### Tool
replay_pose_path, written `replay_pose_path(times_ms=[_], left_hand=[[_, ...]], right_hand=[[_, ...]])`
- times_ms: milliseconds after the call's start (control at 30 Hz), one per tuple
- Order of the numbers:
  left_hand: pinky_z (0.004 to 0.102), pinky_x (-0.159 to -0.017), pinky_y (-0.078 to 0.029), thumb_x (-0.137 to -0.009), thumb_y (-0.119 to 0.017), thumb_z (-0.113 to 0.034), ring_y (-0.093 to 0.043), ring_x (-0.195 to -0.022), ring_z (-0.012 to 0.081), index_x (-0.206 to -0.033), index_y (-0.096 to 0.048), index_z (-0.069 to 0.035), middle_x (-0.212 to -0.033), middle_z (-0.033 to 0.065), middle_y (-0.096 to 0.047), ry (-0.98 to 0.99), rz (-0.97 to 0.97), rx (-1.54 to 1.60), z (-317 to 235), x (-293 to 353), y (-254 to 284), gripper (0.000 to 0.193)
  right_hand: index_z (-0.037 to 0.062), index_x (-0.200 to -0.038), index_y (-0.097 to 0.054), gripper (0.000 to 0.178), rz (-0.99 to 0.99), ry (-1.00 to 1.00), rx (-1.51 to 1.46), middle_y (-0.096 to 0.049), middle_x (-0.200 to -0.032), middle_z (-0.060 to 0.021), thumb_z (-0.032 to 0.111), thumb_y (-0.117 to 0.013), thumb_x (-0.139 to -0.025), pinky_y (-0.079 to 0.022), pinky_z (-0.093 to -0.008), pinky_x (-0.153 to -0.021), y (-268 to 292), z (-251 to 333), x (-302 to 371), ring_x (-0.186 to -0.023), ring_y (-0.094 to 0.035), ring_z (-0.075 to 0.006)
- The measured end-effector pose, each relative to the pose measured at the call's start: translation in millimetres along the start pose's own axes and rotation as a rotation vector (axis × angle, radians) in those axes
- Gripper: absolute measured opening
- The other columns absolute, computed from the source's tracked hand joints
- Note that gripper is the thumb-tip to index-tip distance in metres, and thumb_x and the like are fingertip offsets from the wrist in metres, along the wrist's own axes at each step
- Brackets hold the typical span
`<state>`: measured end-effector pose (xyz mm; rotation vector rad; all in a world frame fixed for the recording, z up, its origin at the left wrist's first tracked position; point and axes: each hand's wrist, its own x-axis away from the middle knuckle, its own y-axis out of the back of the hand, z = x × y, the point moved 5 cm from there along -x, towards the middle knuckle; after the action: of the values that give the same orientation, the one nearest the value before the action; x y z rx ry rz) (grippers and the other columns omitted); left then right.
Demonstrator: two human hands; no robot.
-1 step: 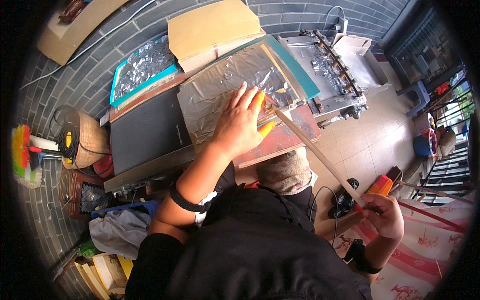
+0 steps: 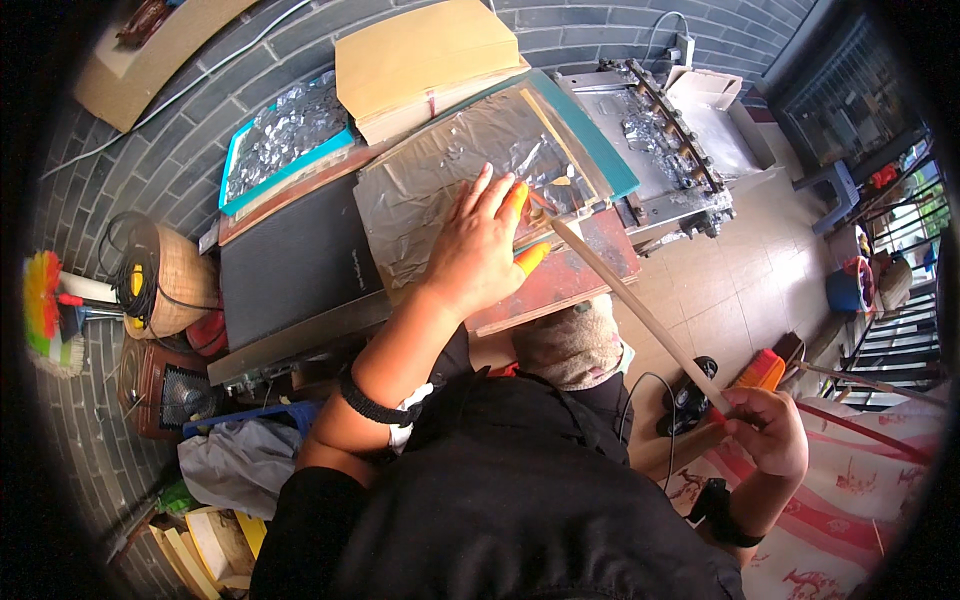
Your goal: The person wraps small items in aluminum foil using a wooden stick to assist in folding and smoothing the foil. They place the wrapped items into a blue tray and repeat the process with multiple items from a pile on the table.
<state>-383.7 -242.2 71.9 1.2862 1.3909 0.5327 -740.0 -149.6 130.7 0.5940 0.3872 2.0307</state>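
My left hand [image 2: 472,245] lies flat with its fingers spread on a board covered in creased grey sheeting [image 2: 415,185]. Orange covers wrap its thumb and one fingertip. Off to the right, my right hand [image 2: 768,432] is closed round the near end of a long, pale, flat stick [image 2: 645,312]. The stick slants up and left, and its far end meets the board's near right corner beside my left thumb. Below the board sits a worn reddish panel [image 2: 600,250]. A thin pale strip [image 2: 560,135] runs along the board's right side.
A stack of yellowish paper [image 2: 425,60] and a blue tray of silvery scraps [image 2: 290,130] stand behind. A black panel [image 2: 295,245] lies left. A metal frame with rollers [image 2: 665,130] stands at back right, with tiled floor [image 2: 715,270] before it. A cloth [image 2: 570,345] hangs below the panel.
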Motion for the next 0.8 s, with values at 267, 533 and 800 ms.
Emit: replay_pose_path(times_ms=[267,533,800], left_hand=[[0.0454,-0.108,-0.028,-0.079,-0.069,-0.032,-0.035,-0.128,0.0411,-0.126,-0.046,0.005,-0.131,0.0229,-0.045,0.001,-0.027,0.034,-1.5,2.1,3.4,0.065],[0.0445,-0.108,-0.027,-0.080,-0.066,-0.036,-0.037,-0.127,0.0406,-0.125,-0.048,0.006,-0.129,0.0242,-0.047,0.020,-0.047,0.042,-1.1,5.8,7.3,0.064],[0.0443,-0.106,-0.032,-0.081,-0.068,-0.024,-0.040,-0.126,0.0394,-0.125,-0.049,0.000,-0.129,0.0199,-0.048,0.022,-0.086,0.027,1.6,11.5,34.6,0.054]], right_hand=[[-0.0055,-0.104,-0.061,0.029,0.013,-0.130,-0.027,-0.056,-0.070,-0.0076,-0.004,-0.063,-0.074,-0.044,-0.0261,-0.059,-3.6,5.3,-5.5,-0.064,-0.053,-0.0111],[-0.0077,-0.106,-0.056,0.029,0.033,-0.108,-0.080,-0.062,-0.075,-0.0052,-0.007,-0.059,-0.078,-0.045,-0.0211,-0.055,-10.2,2.3,-8.4,-0.061,-0.055,-0.0071],[-0.0044,-0.106,-0.059,0.029,-0.059,-0.149,-0.112,-0.060,-0.078,-0.0083,-0.006,-0.062,-0.078,-0.046,-0.0262,-0.063,-29.4,-1.4,-33.3,-0.071,-0.056,-0.0116]])
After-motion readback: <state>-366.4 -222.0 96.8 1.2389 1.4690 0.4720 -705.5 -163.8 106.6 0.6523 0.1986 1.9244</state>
